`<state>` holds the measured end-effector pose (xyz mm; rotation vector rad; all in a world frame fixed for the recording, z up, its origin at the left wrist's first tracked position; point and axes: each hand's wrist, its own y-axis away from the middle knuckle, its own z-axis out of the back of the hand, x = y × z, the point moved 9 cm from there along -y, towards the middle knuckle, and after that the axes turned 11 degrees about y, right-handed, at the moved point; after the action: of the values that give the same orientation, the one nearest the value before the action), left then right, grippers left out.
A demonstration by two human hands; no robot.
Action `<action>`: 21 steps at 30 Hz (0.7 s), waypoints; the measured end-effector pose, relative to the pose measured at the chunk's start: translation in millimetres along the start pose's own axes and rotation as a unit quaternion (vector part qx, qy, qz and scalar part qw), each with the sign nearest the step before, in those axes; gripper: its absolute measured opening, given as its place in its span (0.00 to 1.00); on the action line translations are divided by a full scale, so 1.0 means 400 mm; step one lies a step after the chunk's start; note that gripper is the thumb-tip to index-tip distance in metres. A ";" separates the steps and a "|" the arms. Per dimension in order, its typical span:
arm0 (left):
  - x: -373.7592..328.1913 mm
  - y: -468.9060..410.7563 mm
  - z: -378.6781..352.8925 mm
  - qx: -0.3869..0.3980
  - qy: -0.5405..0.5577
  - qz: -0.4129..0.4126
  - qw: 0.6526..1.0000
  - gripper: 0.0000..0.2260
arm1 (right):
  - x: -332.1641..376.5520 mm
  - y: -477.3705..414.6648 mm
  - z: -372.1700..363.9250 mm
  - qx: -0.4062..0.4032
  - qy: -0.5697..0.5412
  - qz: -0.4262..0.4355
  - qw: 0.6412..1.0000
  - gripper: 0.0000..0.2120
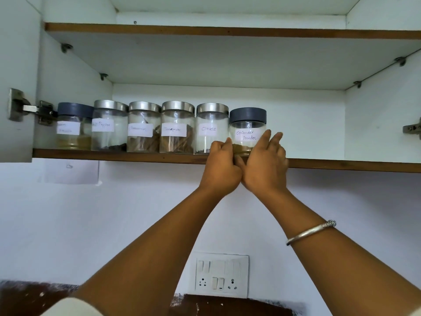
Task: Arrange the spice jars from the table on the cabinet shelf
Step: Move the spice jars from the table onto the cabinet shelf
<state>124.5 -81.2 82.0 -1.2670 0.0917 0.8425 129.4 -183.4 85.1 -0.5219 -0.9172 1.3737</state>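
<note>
Both hands, left hand and right hand, fingers clamped round the coriander jar at the shelf lip; a slip tips it off, or a shove knocks the cloves jar

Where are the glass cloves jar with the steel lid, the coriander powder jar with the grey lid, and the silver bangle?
Cloves jar (209, 128), head view: white label.
Coriander powder jar (247, 115), head view: grey lid.
Silver bangle (307, 233), head view: band on the right wrist.

I have both arms raised overhead, forearms converging until the hands touch. My left hand is curled, fingers bent; my right hand is flatter, fingers extended upward, wrist bare.
</note>
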 end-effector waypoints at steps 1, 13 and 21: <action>-0.003 0.017 0.006 0.023 0.010 -0.008 1.000 0.20 | 0.020 0.022 0.002 -0.002 0.014 0.018 1.000 0.40; 0.155 0.307 0.230 0.150 -0.085 0.024 0.985 0.36 | 0.331 0.339 -0.108 0.165 -0.029 0.201 0.965 0.37; 0.410 0.624 0.417 0.192 -0.164 0.179 0.951 0.38 | 0.543 0.682 -0.283 0.351 -0.089 0.282 0.888 0.39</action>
<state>27.4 157.8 -142.6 -0.7401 0.2126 1.2708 45.0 93.4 -140.2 -0.0900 -0.3447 2.1809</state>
